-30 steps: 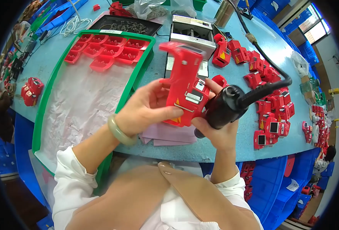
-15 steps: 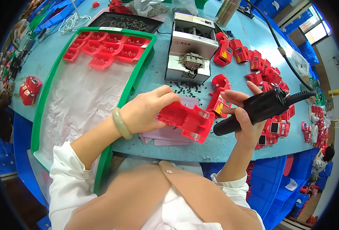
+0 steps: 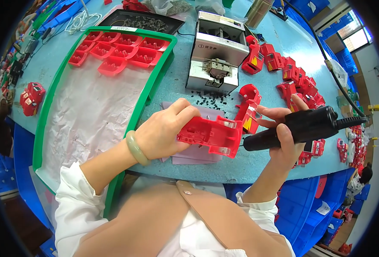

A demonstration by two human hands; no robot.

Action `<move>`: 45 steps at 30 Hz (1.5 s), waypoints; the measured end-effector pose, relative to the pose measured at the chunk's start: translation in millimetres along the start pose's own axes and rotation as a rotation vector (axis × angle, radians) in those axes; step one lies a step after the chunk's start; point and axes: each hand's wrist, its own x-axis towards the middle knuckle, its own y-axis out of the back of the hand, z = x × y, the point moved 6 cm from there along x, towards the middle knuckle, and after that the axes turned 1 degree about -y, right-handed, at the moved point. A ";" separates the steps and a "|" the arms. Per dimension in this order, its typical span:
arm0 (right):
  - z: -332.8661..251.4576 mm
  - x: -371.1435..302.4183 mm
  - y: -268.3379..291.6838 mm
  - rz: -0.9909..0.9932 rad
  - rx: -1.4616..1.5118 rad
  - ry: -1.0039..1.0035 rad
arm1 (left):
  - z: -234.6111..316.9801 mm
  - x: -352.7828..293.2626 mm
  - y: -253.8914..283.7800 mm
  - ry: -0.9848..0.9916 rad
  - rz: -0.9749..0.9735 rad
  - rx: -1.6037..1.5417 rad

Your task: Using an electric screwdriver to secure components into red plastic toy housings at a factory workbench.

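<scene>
My left hand [image 3: 161,130], with a jade-coloured bangle on its wrist, is closed on a red plastic housing [image 3: 213,136], whose hollow inside faces up. My right hand [image 3: 289,152] grips a black electric screwdriver [image 3: 311,125] with a cable at its rear end. The screwdriver's nose points left at the housing's right edge; whether its bit touches there I cannot tell. Just behind the screwdriver, another red housing [image 3: 248,112] stands on the table. Beneath the held housing lie pinkish sheets [image 3: 198,156].
A green-rimmed tray [image 3: 149,96] at left holds several red shells [image 3: 112,66] on white film. Straight ahead stands a screw feeder [image 3: 217,49], with black screws [image 3: 208,100] scattered before it. More red housings [image 3: 298,77] crowd the right. A black cable [image 3: 322,47] hangs there too.
The left hand has brought the housing slightly right and levelled it. The right hand has shifted right with the screwdriver, its nose now close to the housing's edge.
</scene>
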 end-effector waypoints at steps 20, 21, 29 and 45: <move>13.8 77.8 -33.4 0.224 -0.001 0.409 | -18.4 0.1 -7.2 0.067 -0.045 -0.067; 20.5 81.7 -42.3 0.220 -0.001 0.410 | -18.8 -0.7 -6.7 0.067 -0.041 -0.067; 41.3 104.7 -81.9 0.020 -0.021 0.172 | -28.2 -2.6 -3.7 0.097 -0.028 -0.053; 34.4 -2.0 -100.1 -0.068 -0.022 -0.013 | -36.3 -15.5 -7.5 0.031 -0.009 -0.036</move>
